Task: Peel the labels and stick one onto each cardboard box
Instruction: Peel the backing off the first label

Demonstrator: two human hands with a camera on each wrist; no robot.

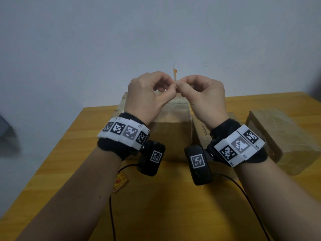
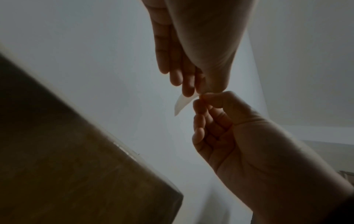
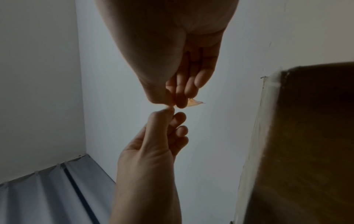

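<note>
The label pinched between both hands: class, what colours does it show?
The label is pale white with red and yellow print, clearest in the head view.

Nothing here reads as clear words. The wrist bands [image 1: 124,132] carry black-and-white square code markers, and so do the two small black cameras [image 1: 198,162] hanging under the wrists; tiny characters sit at the bands' corners, too small to make out. A red-and-yellow sticker [image 1: 119,181] lying on the desk [image 1: 173,206] near its left edge has print on it, blurred beyond reading. The middle cardboard box [image 1: 202,134] shows a small printed block on its side, also illegible.
</note>
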